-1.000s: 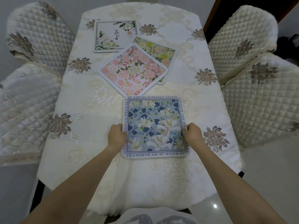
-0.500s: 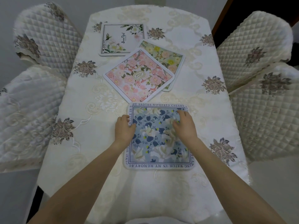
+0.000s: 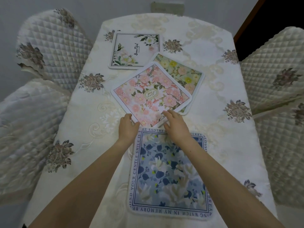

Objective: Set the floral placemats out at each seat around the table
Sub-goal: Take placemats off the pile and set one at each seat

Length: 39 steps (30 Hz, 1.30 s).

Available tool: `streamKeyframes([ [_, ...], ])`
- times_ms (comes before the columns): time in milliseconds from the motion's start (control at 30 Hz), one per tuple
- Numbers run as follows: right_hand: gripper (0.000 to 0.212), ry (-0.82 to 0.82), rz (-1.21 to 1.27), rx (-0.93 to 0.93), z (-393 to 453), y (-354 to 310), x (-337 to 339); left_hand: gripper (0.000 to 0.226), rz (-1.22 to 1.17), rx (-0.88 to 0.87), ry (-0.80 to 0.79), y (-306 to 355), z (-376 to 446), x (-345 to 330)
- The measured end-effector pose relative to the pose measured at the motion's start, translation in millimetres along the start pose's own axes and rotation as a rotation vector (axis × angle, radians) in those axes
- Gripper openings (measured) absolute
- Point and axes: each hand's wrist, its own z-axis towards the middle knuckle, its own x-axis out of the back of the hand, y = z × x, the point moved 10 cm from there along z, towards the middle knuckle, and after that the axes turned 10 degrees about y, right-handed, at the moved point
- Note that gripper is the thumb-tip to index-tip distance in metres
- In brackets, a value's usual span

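A blue floral placemat lies flat at the near end of the table, free of both hands. Beyond it a pink floral placemat lies turned like a diamond, overlapping a green-yellow placemat. A white placemat with lettering lies farther back. My left hand touches the pink mat's near-left edge, fingers curled at the rim. My right hand hovers over the pink mat's near corner with fingers spread, holding nothing.
Quilted cream chairs stand on both sides: two at the left and two at the right. The tablecloth is cream with embroidered flower patches. A dark doorway is at the far right.
Both hands have let go of the blue placemat and moved forward to the near corner of the pink placemat. The blue mat stays flat at the near end.
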Motion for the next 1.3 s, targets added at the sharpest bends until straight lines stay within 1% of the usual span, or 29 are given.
streamKeyframes([
  [100, 0.045, -0.083, -0.127, 0.067, 10, -2, -21, 0.058, -0.088, 0.132, 0.048, -8, 14, -3],
  [200, 0.043, -0.121, -0.174, 0.062, 12, 3, -33, 0.059, -0.287, 0.408, 0.123, -28, 17, -6],
  [267, 0.053, -0.143, -0.185, 0.058, 11, 6, -36, 0.052, -0.409, 0.55, 0.126, -38, 17, -13],
  [300, 0.059, -0.146, -0.186, 0.063, 11, 6, -36, 0.042, -0.459, 0.581, 0.111, -40, 19, -17],
  [367, 0.07, -0.152, -0.179, 0.065, 10, 6, -36, 0.017, -0.528, 0.564, 0.073, -37, 23, -21],
  [400, 0.073, -0.157, -0.173, 0.06, 10, 6, -36, 0.014, -0.55, 0.529, 0.056, -33, 24, -21],
  [433, 0.074, -0.16, -0.167, 0.055, 9, 6, -36, 0.015, -0.582, 0.485, 0.032, -27, 25, -22],
  [500, 0.073, -0.154, -0.155, 0.044, 10, 4, -35, 0.029, -0.676, 0.389, -0.055, -10, 22, -26],
  [567, 0.071, -0.141, -0.154, 0.041, 10, 4, -35, 0.041, -0.716, 0.322, -0.13, 5, 19, -31],
  [633, 0.071, -0.135, -0.155, 0.037, 12, 4, -34, 0.046, -0.742, 0.294, -0.152, 14, 22, -32],
  [733, 0.061, -0.113, -0.12, 0.027, 16, 4, -29, 0.049, -0.816, 0.28, -0.138, 29, 32, -26],
  [800, 0.06, -0.069, -0.086, 0.044, 20, 1, -22, 0.049, -0.796, 0.229, -0.117, 40, 40, -17],
  [867, 0.065, -0.003, -0.044, 0.066, 24, -3, -12, 0.055, -0.814, 0.21, -0.114, 49, 46, -11],
  [933, 0.067, 0.081, -0.039, 0.083, 27, -7, 0, 0.062, -0.874, 0.233, -0.14, 52, 48, -9],
  [1000, 0.061, 0.18, -0.015, 0.07, 28, -7, 13, 0.062, -0.903, 0.27, -0.169, 50, 42, -7],
  [1033, 0.059, 0.225, 0.028, 0.044, 26, -3, 20, 0.061, -0.918, 0.288, -0.184, 46, 38, -6],
  [1100, 0.058, 0.282, 0.157, -0.067, 19, 12, 29, 0.061, -0.951, 0.314, -0.22, 37, 26, -3],
  [1200, 0.057, 0.324, 0.351, -0.334, -2, 49, 39, 0.059, -0.948, 0.351, -0.266, 20, 3, 3],
  [1300, 0.039, 0.397, 0.423, -0.506, -24, 77, 56, 0.056, -0.931, 0.372, -0.322, 1, -21, 9],
])
